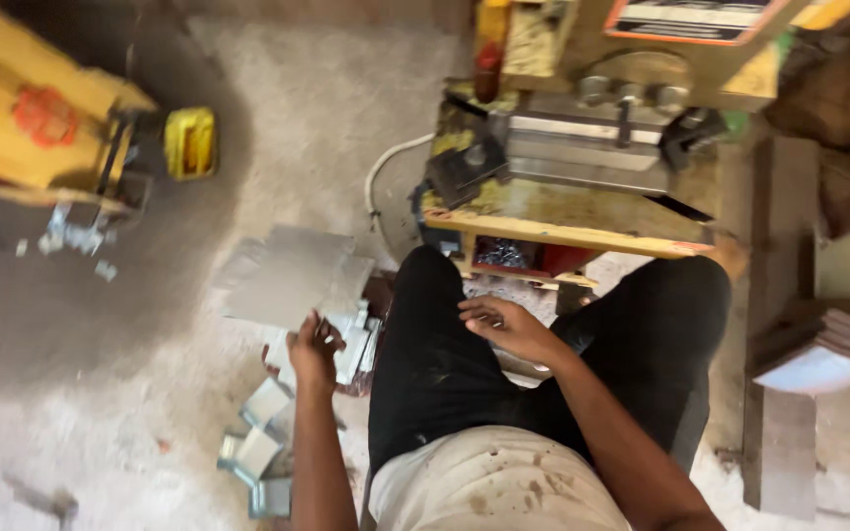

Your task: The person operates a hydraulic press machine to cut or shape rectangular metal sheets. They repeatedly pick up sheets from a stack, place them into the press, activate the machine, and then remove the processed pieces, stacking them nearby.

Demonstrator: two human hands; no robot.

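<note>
The person sits facing a yellow press machine (pixel 582 187) at 12 o'clock, knees in black trousers. The left hand (pixel 314 352) reaches down at 9 o'clock to a stack of flat metal sheets (pixel 292 275) on the floor (pixel 100 433); its fingers are spread and touch the stack's near edge, with nothing pinched yet. The right hand (pixel 506 324) hovers empty over the lap, fingers loosely curled.

The step in hand looks like picking a blank from the stack. The next move likely calls for closing the fingers on 1 sheet only and lifting it clear of the rest.

Count: 1 stack of sheets, about 5 small bent metal pieces (pixel 258 457) at 7 o'clock, 1 press ahead and 1 second yellow machine (pixel 46 123) at 10 o'clock.
</note>
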